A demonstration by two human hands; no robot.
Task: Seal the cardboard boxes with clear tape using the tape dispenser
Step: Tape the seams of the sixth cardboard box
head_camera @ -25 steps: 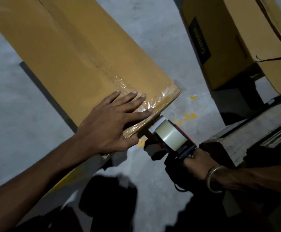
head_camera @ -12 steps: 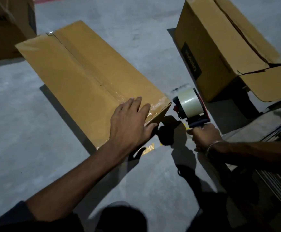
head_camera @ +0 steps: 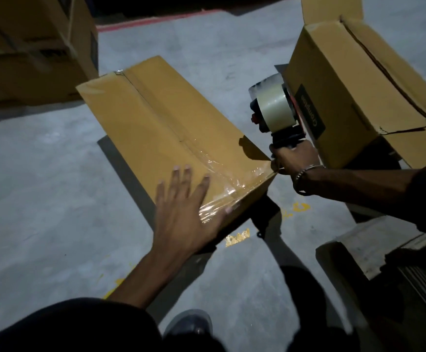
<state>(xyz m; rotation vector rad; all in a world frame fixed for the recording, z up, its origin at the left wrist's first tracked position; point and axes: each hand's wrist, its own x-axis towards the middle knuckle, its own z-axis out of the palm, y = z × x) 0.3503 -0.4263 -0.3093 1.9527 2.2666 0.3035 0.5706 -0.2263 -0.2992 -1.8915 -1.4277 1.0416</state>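
Gripping the handle of the tape dispenser (head_camera: 276, 114), the right hand (head_camera: 293, 158) has its fingers curled tight around it. It holds the dispenser up in the air, just past the near right corner of the long cardboard box (head_camera: 171, 138). A roll of clear tape (head_camera: 275, 106) sits on the dispenser. The left hand (head_camera: 184, 212) lies flat on the near end of the long box, fingers spread out. Shiny clear tape runs along the middle seam of this box and folds over its near edge.

A second box (head_camera: 354, 97) stands on the right with a flap open. Its side has a dark label with writing, too blurry to read. A third box (head_camera: 29, 52) sits far left. The floor (head_camera: 42, 186) is grey concrete with yellow paint spots and a red line far away. The room is dim.
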